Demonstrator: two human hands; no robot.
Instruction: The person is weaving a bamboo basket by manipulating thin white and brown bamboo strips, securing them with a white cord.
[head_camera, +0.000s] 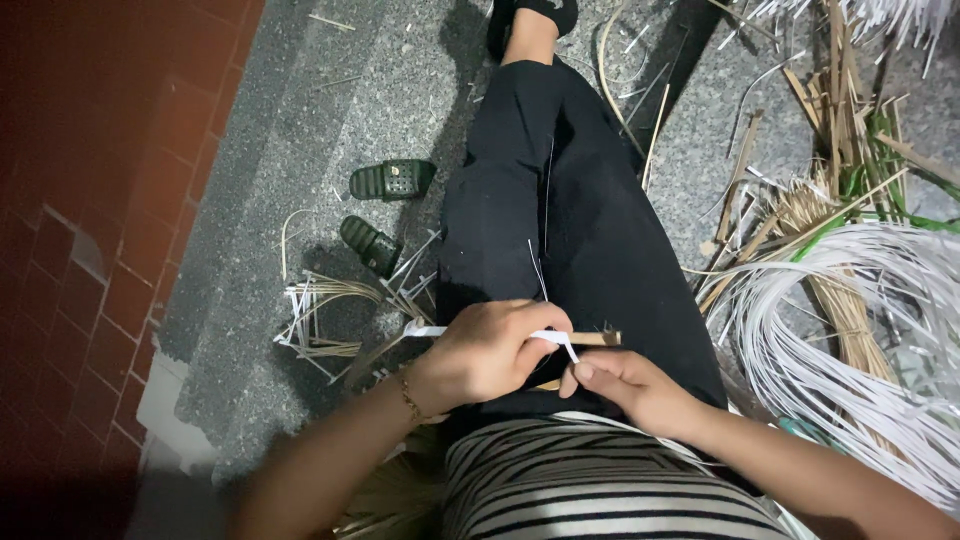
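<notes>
We see our left hand (487, 352) closed in a loose fist around a thin white strip (553, 338), which runs out from between its fingers toward the right. Our right hand (628, 385) pinches the same strip just beside the left, thumb against forefinger, where the strip bends down. Behind the strip lies a flat tan stick (596, 339), partly hidden by both hands; we cannot tell which hand carries it. All this sits over our lap, above the black trousers (560, 210) and the striped shirt (590, 490).

We judge the strip to be very light, thin and springy: it bends readily but would likely crease if folded sharply, and its smooth face may slide between the fingers. The best hold seems close to the working point, pinched flat between thumb and finger, with the other hand gripping just beside it. The stick looks stiff and light.

On the grey stone floor (300, 120) to our left lie two dark green sandals (392, 180) and a small half-woven piece (325, 320). To our right a large coil of white strips (850, 330) rests among tan cane offcuts (830, 130).
</notes>
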